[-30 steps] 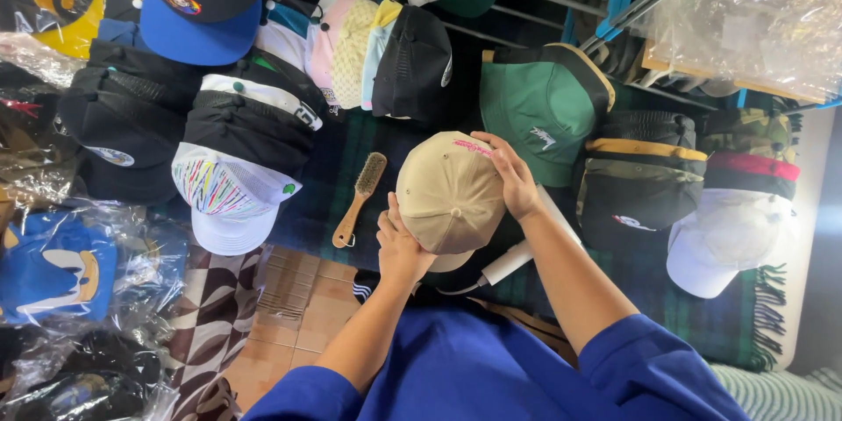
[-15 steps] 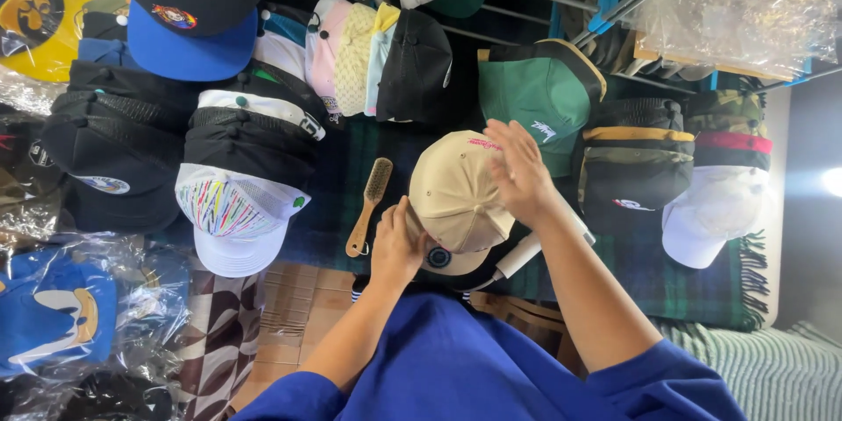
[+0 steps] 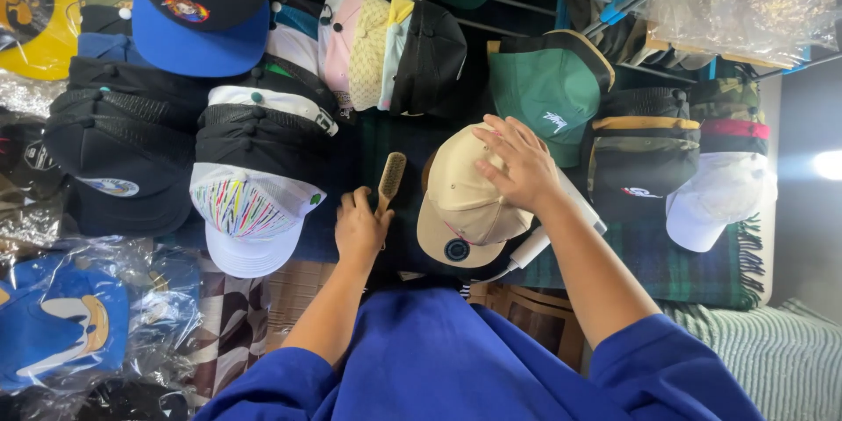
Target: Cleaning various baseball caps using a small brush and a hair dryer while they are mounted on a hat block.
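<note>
While flat-palmed, tan cap, round brim sticker

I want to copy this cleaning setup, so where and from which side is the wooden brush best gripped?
Grip the wooden brush by its slim handle, coming from the near side, where the left hand already closes on it. The handle points toward the person, while the bristle head lies at the far end by the dark caps. The right hand rests on the tan cap beside it.
</note>
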